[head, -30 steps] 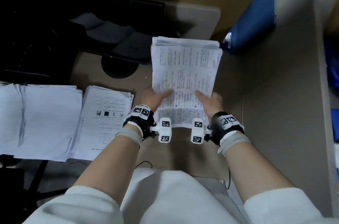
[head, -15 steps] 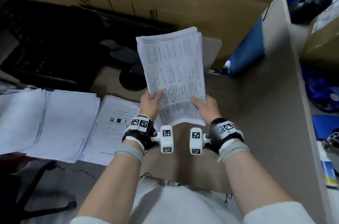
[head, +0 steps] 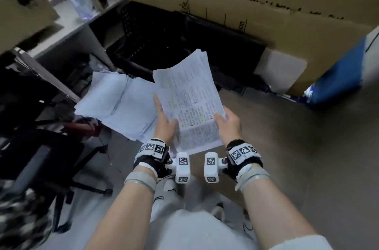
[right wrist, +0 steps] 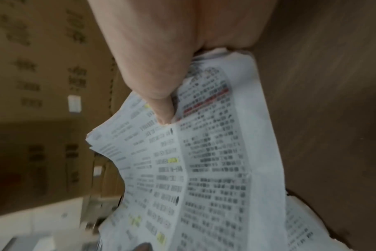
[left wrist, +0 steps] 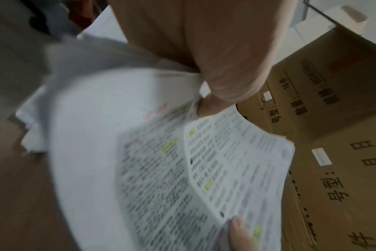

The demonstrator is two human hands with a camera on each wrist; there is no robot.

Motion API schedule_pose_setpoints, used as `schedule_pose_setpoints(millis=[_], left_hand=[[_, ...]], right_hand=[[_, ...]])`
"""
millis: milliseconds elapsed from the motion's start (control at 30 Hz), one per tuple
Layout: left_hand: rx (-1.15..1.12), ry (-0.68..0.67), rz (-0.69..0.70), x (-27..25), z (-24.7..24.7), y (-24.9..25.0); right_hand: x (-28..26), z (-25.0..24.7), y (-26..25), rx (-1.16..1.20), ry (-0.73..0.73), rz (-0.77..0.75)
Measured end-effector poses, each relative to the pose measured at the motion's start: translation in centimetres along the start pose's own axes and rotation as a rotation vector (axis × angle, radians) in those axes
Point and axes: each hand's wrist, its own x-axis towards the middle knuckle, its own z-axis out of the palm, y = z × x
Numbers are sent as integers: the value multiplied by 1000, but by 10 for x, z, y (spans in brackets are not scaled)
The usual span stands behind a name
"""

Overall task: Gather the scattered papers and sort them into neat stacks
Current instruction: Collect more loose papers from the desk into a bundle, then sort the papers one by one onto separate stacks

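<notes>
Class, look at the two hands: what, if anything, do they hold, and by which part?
Both hold one sheaf of printed papers by its near end: left hand at the left edge, right hand at the right.

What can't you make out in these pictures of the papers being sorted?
- Printed text on the held sheaf: too blurred to read in every view.
- Left hand fingers under the sheaf: hidden by the paper in the head view.
- Stacks on the desk: partly covered by the sheaf; their count is unclear.
- Right hand fingers beneath: hidden in the right wrist view.

Dim room light, dark shadows at the left of the head view, edges bent and smeared, both wrist views blurry, printed words too fuzzy to read
</notes>
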Motion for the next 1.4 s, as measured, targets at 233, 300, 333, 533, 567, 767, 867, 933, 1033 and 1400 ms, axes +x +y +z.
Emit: schedule_pose_setpoints(millis=[233, 300, 333, 533, 567, 767, 867, 933, 1033, 1400], left_hand=[[-401, -13, -221, 32, -76, -5], [-465, -22, -211, 42, -112, -7], [-461, -8, -181, 47, -125, -9], [-263, 28, -96, 89, -239, -34], [-287, 4, -113, 92, -254, -34], [-331, -49, -196, 116, -311, -42], [-243, -42, -188, 126, -320, -43], [-195, -31, -173, 132, -321, -41], [-83, 43, -154, 145, -326, -48], [-245, 142, -181, 180, -324, -48]], right_hand=[[-7, 119, -46, -166, -385, -263], [-4, 163, -59, -284, -419, -281], [-3, 177, -65, -329, -434, -251], [-17, 281, -94, -252, -498, -172], [-17, 295, -95, -258, -485, -159], [-13, 357, -111, -248, -450, -148], [-4, 372, -110, -182, -407, -114], [4, 380, -110, -117, -380, -52], [22, 381, -106, -95, -279, 20], [73, 370, -93, -17, -77, 93]])
